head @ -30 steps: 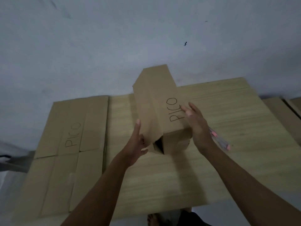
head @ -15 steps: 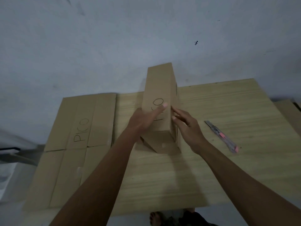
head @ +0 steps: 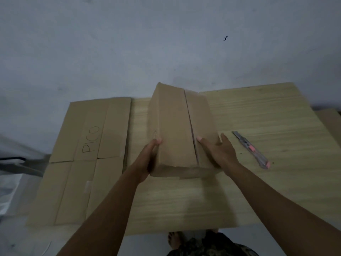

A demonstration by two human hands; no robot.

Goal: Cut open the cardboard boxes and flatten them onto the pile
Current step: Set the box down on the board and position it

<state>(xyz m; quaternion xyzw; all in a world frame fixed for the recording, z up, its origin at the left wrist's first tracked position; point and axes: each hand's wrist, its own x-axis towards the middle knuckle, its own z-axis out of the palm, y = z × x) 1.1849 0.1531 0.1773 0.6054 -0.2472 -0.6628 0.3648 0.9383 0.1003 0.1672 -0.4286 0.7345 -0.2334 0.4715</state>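
Observation:
A closed brown cardboard box (head: 175,130) lies lengthwise on the wooden table (head: 258,182), its flap seam facing up. My left hand (head: 147,159) grips its near left side, thumb on top. My right hand (head: 219,152) holds the near right side, with the thumb on the top face by the seam and the fingers round the right face. A pile of flattened boxes (head: 79,163), the top one marked PICO, lies at the table's left. A grey and pink box cutter (head: 251,149) rests on the table to the right of my right hand.
A pale wall stands right behind the table. More cardboard (head: 330,122) shows at the far right edge. A dark metal frame (head: 16,163) sits at the left. My bare foot (head: 175,241) is below the table's near edge.
The box has been turned so the seam side faces up and the PICO side has gone to the left. Both hands shifted to its near corners.

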